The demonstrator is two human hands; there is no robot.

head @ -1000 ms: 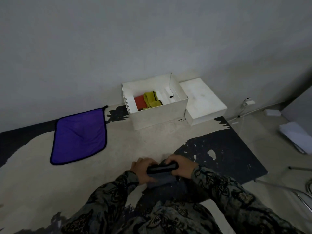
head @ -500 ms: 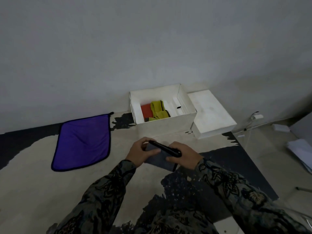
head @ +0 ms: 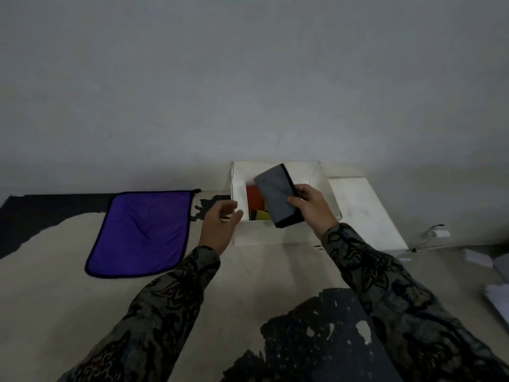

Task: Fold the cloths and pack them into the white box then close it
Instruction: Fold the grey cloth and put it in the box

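My right hand [head: 312, 206] grips a folded grey cloth [head: 275, 195] with a black edge, tilted over the open white box [head: 261, 234]. Inside the box lie a red cloth [head: 253, 198] and a yellow cloth [head: 261, 215], partly hidden by the grey one. My left hand [head: 219, 226] hovers open at the box's front left corner, holding nothing. A purple cloth [head: 143, 231] with a dark border lies flat and unfolded on the floor to the left.
The white box lid [head: 363, 213] lies on the floor right of the box. A grey wall rises just behind. A white plug and cable [head: 438, 234] and papers [head: 495, 293] sit at the far right. A black patch [head: 316, 340] marks the floor near me.
The folded grey cloth went from both hands near my lap up and forward over the box. My left hand let go of it; only the right holds it now.
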